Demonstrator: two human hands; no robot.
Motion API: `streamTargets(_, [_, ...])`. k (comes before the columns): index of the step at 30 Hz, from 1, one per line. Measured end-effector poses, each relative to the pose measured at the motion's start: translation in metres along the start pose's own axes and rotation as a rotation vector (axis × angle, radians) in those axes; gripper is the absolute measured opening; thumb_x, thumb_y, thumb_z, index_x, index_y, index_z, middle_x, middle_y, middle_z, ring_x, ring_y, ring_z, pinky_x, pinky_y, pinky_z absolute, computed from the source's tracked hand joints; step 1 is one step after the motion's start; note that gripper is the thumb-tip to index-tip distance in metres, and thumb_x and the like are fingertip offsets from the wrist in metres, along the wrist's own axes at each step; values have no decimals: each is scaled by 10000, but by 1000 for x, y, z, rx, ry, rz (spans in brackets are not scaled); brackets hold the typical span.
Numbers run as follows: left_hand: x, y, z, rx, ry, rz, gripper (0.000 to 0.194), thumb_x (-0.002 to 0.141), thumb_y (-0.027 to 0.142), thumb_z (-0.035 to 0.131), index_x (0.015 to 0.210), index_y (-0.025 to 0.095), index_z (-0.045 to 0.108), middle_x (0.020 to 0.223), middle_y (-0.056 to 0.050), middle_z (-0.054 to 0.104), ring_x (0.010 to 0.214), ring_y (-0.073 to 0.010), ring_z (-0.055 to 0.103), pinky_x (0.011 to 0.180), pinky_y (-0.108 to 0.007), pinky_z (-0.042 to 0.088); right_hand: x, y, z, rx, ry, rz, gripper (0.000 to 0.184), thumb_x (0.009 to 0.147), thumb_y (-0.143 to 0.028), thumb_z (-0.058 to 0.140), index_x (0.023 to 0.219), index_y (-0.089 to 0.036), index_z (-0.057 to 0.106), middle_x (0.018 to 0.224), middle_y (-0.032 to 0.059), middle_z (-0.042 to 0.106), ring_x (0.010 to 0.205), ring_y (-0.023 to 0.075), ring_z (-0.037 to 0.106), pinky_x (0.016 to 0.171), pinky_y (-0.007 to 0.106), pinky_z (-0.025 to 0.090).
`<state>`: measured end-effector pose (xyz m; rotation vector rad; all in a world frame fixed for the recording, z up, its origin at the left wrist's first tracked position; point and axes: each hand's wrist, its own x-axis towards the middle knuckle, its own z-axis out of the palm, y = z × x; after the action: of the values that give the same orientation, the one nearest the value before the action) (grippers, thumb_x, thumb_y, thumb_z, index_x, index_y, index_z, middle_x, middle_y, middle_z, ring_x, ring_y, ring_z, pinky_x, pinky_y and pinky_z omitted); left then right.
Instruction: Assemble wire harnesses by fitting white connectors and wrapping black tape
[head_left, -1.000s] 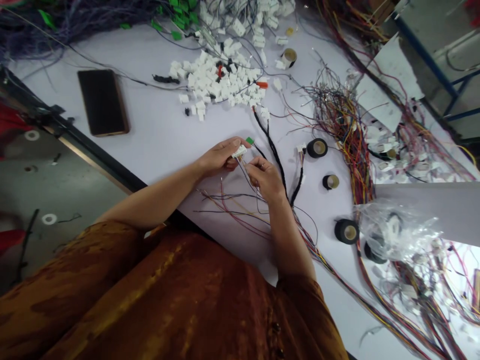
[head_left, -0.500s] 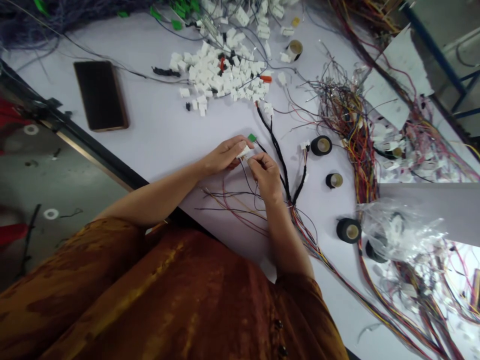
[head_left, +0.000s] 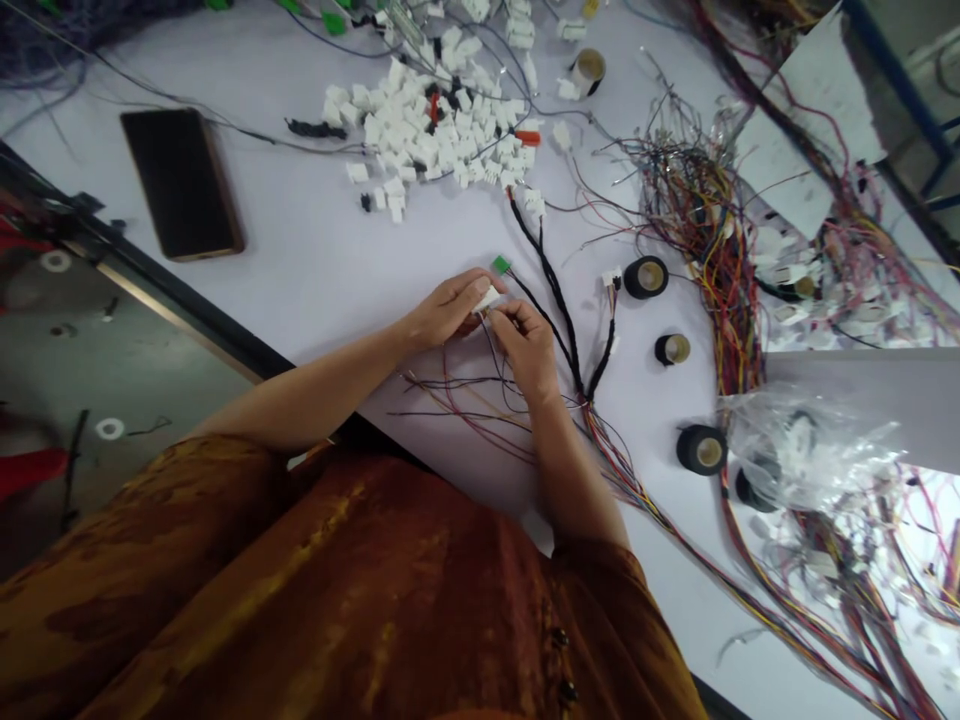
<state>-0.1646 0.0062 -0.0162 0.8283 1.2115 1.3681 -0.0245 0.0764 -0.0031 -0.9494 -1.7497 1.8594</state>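
A small white plastic connector point(head_left: 487, 299) is pinched in the fingers of my left hand point(head_left: 448, 310). My right hand point(head_left: 529, 350) is closed at the connector's near side, its thumb and forefinger on a thin wire point(head_left: 495, 345) that runs down from there. Exactly where the wire meets the connector is hidden by the fingertips. Just beyond my hands lies a green connector point(head_left: 500, 265) on a dark lead. Loose wire ends point(head_left: 465, 412) spread over the table below my hands, and black-taped harness branches point(head_left: 559, 300) run past my right hand.
White connectors point(head_left: 442, 120) lie heaped at the back. A phone point(head_left: 182, 183) rests at the left. Rolls of black tape point(head_left: 646, 278) stand on the right, near a thick wire bundle point(head_left: 731, 300) and a clear plastic bag point(head_left: 814, 450). The table's edge point(head_left: 255, 360) runs along the left.
My right fingers have shifted slightly down and left along the connector's near side, showing more of the wire. My left hand keeps its hold; the view has moved a little.
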Motion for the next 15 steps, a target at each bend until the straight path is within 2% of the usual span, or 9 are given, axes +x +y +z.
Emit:
streamTargets(6, [1, 1, 3, 87, 42, 14, 422, 913, 601, 580, 995, 189, 619, 530, 64, 347, 415, -79, 300, 423, -233, 233, 1, 3, -3, 11, -2, -28, 187, 854, -296, 593, 719, -196, 510, 583, -77, 388, 524, 59, 316, 510, 229, 269])
streamTargets(10, [3, 4, 1, -49, 99, -44, 381, 971, 570, 494, 997, 203, 597, 526, 75, 266, 396, -75, 285, 444, -218, 236, 4, 4, -6, -64, 26, -28, 185, 870, -324, 609, 751, -202, 535, 597, -71, 392, 531, 64, 324, 516, 228, 283])
streamTargets(13, [5, 5, -2, -146, 154, -74, 307, 1022, 478, 435, 1004, 203, 570, 548, 75, 248, 401, -64, 301, 463, -202, 262, -11, -17, -19, -149, 162, -138, 203, 908, -357, 592, 770, -215, 546, 599, -60, 384, 529, 77, 334, 520, 239, 287])
streamTargets(15, [7, 6, -4, -194, 132, -95, 282, 1053, 409, 372, 1021, 197, 556, 565, 72, 251, 414, -54, 311, 480, -191, 275, -32, -40, -34, -185, 227, -226, 234, 967, -383, 517, 808, -222, 574, 605, -48, 381, 526, 90, 340, 521, 253, 283])
